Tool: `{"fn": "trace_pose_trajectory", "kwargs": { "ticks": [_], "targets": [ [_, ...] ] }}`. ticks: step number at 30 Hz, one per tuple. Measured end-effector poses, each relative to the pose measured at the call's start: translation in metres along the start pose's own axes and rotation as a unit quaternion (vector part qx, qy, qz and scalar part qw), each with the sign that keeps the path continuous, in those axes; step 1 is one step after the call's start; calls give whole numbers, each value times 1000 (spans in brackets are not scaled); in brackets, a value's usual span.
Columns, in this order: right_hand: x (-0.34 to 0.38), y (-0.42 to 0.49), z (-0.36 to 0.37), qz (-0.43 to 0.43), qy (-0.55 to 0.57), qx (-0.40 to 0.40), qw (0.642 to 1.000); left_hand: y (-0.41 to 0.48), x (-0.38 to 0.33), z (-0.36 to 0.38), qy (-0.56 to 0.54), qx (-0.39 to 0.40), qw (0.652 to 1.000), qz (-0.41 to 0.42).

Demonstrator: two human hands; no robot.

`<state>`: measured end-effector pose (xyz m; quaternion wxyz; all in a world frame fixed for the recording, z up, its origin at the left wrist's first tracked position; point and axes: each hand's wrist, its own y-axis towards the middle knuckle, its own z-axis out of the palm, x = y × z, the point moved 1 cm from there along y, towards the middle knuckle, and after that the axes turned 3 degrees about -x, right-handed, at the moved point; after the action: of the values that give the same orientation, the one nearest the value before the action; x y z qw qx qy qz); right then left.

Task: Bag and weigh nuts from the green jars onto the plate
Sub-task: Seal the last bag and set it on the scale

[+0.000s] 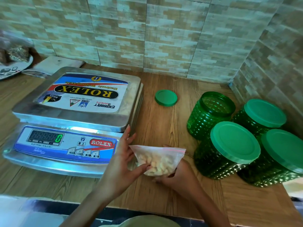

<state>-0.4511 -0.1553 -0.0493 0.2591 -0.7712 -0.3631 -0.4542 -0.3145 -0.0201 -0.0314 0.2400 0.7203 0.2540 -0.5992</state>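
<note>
1. Wooden desk [164, 128] in a tiled corner. The wall [164, 38] closes off the back and the right side.
2. Scale [78, 102] fills the left half, display reading 0.
3. Green jars are clustered far right against the side wall: one open jar [208, 115], three lidded jars [229, 149]. Loose lid [166, 97] lies flat in the strip between scale and jars.
4. Bag of nuts [160, 159] is in that strip, toward the front edge, just beside the scale's corner.
5. Left hand [121, 164] pinches the bag with its thumb, fingers straight. Right hand [178, 177] cups it from below.
6. Plate [16, 69] is far left, cut by the frame, its contents blurred.
</note>
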Motion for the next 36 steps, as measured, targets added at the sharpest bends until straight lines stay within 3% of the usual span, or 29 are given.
{"fn": "trace_pose_trajectory", "kwargs": {
  "ticks": [8,16,29,36],
  "targets": [
    [9,6,-7,19,65,-83,994,3,-3,11,-51,19,998,-32],
    [58,8,-13,27,194,-84,977,21,-29,-10,-52,90,994,-25],
    [181,91,65,-83,237,-58,966,73,-72,-160,-36,-36,998,22],
    [200,147,115,-108,100,-127,981,129,-43,-220,30,-64,997,18]
  ]
}}
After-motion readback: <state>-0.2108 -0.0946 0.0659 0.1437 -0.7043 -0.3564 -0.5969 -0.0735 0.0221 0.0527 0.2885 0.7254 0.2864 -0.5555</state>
